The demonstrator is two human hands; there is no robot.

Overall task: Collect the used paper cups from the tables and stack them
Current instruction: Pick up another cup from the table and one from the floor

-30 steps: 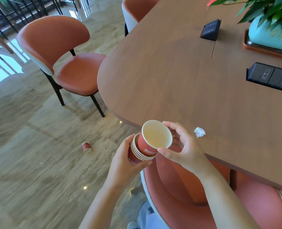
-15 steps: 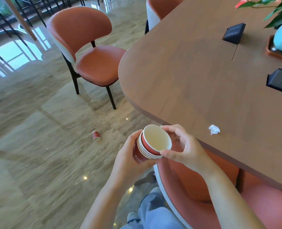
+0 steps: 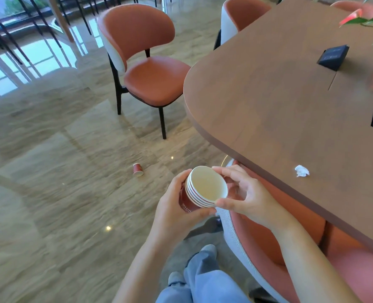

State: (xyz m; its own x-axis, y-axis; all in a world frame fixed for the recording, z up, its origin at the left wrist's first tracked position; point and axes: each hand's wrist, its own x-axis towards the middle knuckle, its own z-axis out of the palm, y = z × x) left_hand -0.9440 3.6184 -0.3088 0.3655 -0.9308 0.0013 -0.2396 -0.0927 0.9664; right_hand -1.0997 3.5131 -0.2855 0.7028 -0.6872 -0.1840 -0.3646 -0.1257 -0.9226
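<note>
A stack of several red paper cups [image 3: 203, 189] with white rims sits nested in front of me, its mouth tilted up toward the camera. My left hand [image 3: 174, 206] wraps around the stack's red side from the left. My right hand [image 3: 244, 193] pinches the top cup's rim with thumb and fingers from the right. One more red paper cup [image 3: 138, 169] lies on its side on the marble floor, to the left beyond my hands.
The brown wooden table [image 3: 279, 101] fills the right side, with a crumpled white tissue [image 3: 301, 171] near its edge and black socket boxes [image 3: 333, 56]. An orange chair [image 3: 146, 68] stands on the floor ahead; another orange chair [image 3: 268, 243] is right under my hands.
The top cup has been pushed fully down into the stack. The view has swung left and down, showing more floor and my legs.
</note>
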